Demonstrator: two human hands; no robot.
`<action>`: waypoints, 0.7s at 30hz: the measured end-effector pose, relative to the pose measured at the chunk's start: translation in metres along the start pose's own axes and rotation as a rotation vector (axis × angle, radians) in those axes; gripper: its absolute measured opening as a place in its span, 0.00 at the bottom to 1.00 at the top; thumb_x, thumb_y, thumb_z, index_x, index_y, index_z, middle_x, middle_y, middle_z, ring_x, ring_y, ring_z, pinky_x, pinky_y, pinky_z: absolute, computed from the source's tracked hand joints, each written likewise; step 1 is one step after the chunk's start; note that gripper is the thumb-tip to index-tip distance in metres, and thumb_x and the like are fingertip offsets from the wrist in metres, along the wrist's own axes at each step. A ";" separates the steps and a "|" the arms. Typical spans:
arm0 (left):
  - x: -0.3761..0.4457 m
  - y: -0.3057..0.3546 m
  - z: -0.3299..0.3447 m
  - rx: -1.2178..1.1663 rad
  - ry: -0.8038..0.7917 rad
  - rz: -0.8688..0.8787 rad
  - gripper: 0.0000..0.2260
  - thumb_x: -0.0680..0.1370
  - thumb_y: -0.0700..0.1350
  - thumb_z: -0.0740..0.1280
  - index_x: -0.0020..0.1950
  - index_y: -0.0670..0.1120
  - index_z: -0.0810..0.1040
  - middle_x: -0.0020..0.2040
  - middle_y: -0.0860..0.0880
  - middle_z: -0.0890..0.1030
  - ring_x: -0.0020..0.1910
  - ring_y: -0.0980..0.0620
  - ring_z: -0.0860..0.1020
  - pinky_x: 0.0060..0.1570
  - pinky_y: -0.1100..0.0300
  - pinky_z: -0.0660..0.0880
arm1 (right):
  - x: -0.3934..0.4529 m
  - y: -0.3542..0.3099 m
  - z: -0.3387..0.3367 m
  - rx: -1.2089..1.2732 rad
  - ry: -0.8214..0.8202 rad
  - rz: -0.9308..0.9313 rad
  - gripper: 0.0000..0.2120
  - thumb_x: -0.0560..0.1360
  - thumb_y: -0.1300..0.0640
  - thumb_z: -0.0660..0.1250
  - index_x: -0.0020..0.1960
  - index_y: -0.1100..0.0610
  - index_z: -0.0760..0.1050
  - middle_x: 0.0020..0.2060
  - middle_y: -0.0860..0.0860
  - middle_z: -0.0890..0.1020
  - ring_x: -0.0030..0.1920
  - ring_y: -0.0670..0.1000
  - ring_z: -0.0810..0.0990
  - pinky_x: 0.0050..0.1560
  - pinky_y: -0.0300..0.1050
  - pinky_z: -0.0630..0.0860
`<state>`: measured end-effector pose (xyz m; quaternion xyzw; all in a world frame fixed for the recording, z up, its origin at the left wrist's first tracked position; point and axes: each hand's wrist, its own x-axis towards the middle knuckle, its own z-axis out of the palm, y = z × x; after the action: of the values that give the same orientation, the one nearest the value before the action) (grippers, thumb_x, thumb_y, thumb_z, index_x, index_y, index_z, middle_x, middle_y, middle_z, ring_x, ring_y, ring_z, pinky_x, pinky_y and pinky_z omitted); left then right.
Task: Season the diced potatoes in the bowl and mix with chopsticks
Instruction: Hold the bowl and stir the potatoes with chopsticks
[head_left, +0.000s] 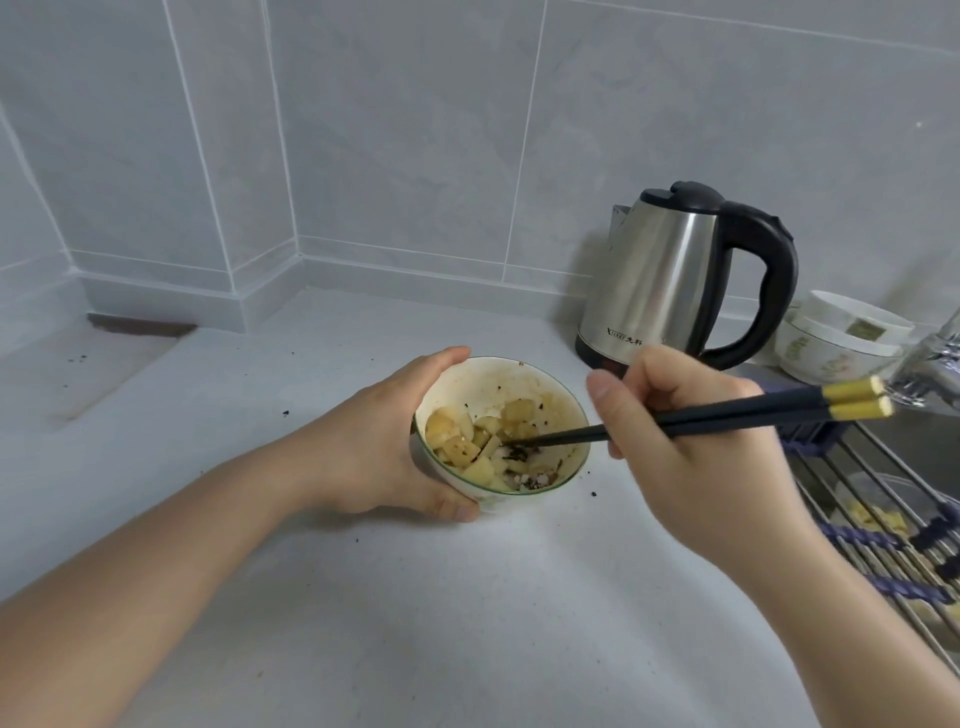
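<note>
While your left hand (379, 447) cups the bowl (558, 405) from the side, thumb and fingers curled round its wall, keep it pinned to the counter (415, 597); it sits mid-counter, tilted slightly toward you. Right hand (675, 441) pinches the chopsticks (753, 415), tips down among the potatoes (457, 436). Seasoning looks clumped at the near side, so the mix is only partly done, I'd say. Sweep from the bottom up, small strokes, stay inside the rim: specks already on the counter. Farther back, the kettle (670, 280) stands near, with the stacked bowls (841, 338) at right. Mind your elbow.
</note>
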<state>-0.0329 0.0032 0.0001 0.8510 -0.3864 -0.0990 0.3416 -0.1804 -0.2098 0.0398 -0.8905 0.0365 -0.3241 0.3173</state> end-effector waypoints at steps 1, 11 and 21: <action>-0.001 0.001 0.000 0.002 0.000 0.005 0.60 0.56 0.60 0.85 0.78 0.70 0.50 0.69 0.72 0.65 0.69 0.63 0.67 0.63 0.69 0.66 | 0.002 0.000 -0.006 -0.002 0.020 0.006 0.19 0.80 0.50 0.67 0.34 0.59 0.72 0.26 0.57 0.79 0.26 0.54 0.74 0.26 0.49 0.70; -0.002 0.006 0.004 -0.038 -0.013 -0.017 0.66 0.49 0.67 0.83 0.78 0.72 0.44 0.70 0.69 0.69 0.69 0.63 0.69 0.68 0.64 0.68 | -0.003 -0.003 0.004 0.051 -0.077 -0.021 0.19 0.80 0.46 0.65 0.34 0.56 0.74 0.27 0.56 0.79 0.26 0.53 0.75 0.27 0.52 0.72; -0.003 0.009 0.005 -0.005 0.011 0.034 0.64 0.54 0.61 0.85 0.78 0.71 0.46 0.67 0.73 0.67 0.67 0.66 0.69 0.61 0.71 0.68 | 0.002 -0.007 -0.020 0.208 -0.074 -0.007 0.21 0.81 0.56 0.66 0.30 0.53 0.73 0.24 0.54 0.79 0.21 0.46 0.74 0.23 0.35 0.70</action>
<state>-0.0421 -0.0016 0.0024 0.8439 -0.3987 -0.0897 0.3475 -0.1918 -0.2155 0.0568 -0.8643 -0.0120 -0.2939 0.4079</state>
